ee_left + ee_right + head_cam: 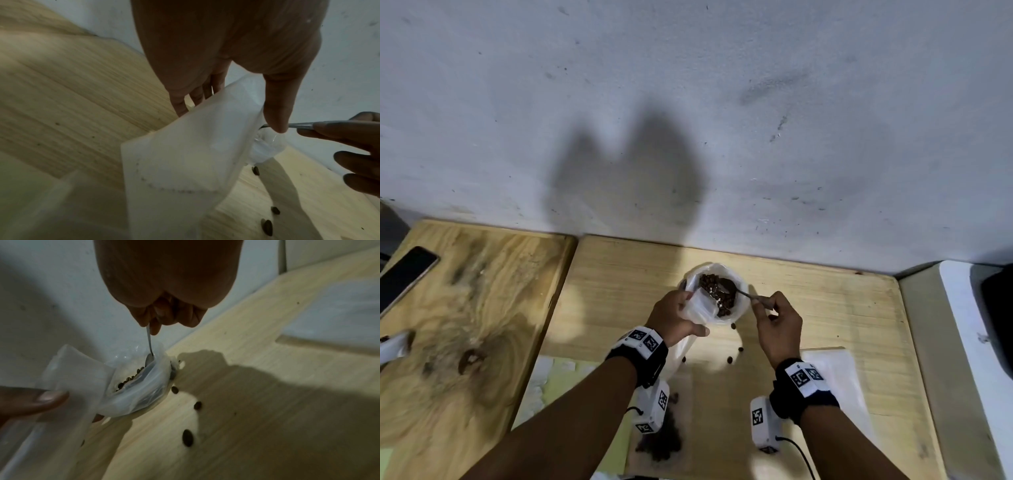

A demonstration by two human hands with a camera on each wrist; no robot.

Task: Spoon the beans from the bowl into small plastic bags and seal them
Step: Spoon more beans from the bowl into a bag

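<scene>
A white bowl (pixel 741 303) lined with clear plastic holds brown beans (pixel 710 284) at the back of the wooden table. My left hand (pixel 690 313) grips a small translucent plastic bag (pixel 702 306) and holds its mouth against the bowl's near rim. In the left wrist view the bag (pixel 185 154) hangs below my thumb. My right hand (pixel 767 305) pinches the handle of a metal spoon (pixel 744 293), whose tip lies among the beans. In the right wrist view the spoon (pixel 149 344) dips into the bowl (pixel 144 394).
Loose beans (pixel 729 359) lie on the table (pixel 825 308) in front of the bowl. A bag of beans (pixel 664 438) lies under my left forearm. Flat empty bags (pixel 835 373) sit under my right wrist. A phone (pixel 405 274) rests on the left board. The wall runs close behind.
</scene>
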